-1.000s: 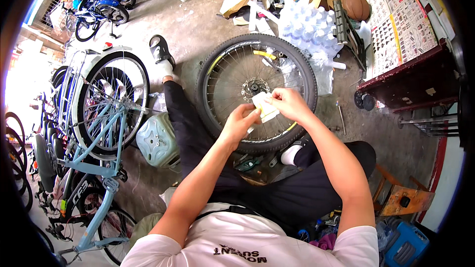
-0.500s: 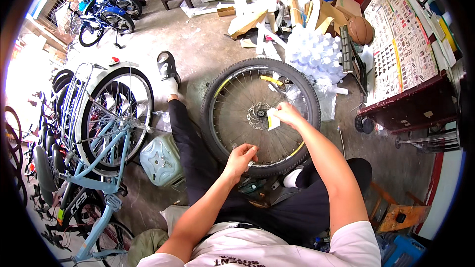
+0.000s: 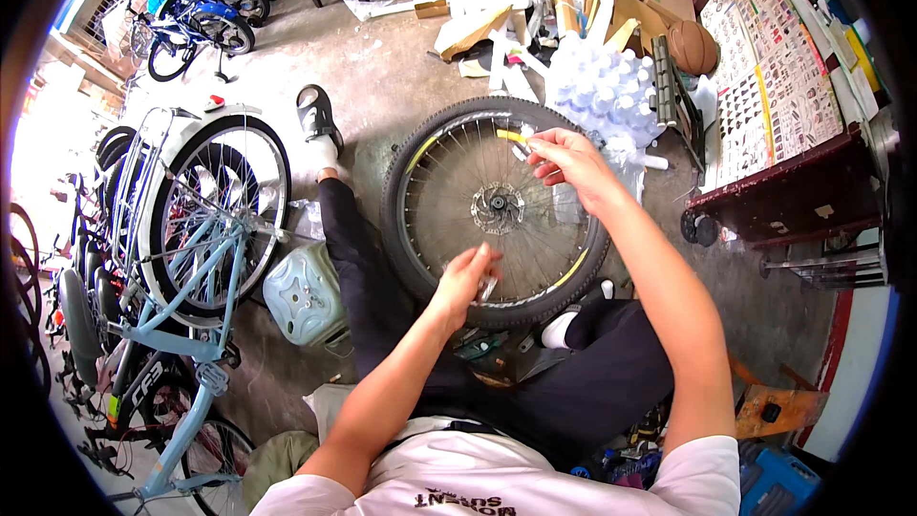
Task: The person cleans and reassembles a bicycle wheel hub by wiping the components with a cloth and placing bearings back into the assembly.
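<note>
- Your left hand (image 3: 466,284): curled around one small shiny piece (image 3: 488,289).
- Your right hand (image 3: 573,170): fingers loosely bent; any pinch indiscernible.
- One wheel (image 3: 498,202): lying on the floor (image 3: 411,62), beneath both hands; one brake disc (image 3: 485,217) central.

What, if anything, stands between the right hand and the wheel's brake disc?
Nothing visible. In this view, the right hand is up and to the right of the brake disc, over the wheel, and the disc shows uncovered. The left hand, lower in the picture, does not cover it either.
</note>
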Tool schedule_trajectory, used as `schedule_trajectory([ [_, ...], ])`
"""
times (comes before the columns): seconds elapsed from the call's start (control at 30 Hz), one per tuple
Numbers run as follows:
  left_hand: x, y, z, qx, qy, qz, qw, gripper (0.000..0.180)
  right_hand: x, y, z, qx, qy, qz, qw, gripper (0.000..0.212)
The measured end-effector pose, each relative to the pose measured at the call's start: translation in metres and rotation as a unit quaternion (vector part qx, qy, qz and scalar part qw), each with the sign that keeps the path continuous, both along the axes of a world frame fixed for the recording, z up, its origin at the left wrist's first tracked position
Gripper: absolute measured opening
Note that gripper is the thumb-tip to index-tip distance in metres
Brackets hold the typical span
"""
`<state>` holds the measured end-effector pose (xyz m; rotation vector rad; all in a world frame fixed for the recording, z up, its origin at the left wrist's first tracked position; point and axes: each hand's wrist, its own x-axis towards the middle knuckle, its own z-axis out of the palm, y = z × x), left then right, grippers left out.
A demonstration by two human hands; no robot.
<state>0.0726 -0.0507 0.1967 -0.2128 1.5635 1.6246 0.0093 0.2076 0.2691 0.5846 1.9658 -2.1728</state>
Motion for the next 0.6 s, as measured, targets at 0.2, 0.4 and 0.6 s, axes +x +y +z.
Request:
schedule_trajectory([
  [0.2,-0.023,0.025,0.053,0.120,0.016,0.047,0.992,0.064,0.068,-0.024,0.041,0.017,0.056,0.073,0.996,0.023],
  [0.4,-0.025,0.045,0.085,0.314,0.045,0.117,0.941,0.062,0.089,-0.042,0.014,0.103,0.091,0.047,0.989,0.030],
  [0.6,-0.014,0.058,0.086,0.330,0.082,0.149,0.928,0.054,0.094,-0.038,0.017,0.120,0.073,0.041,0.989,0.022],
])
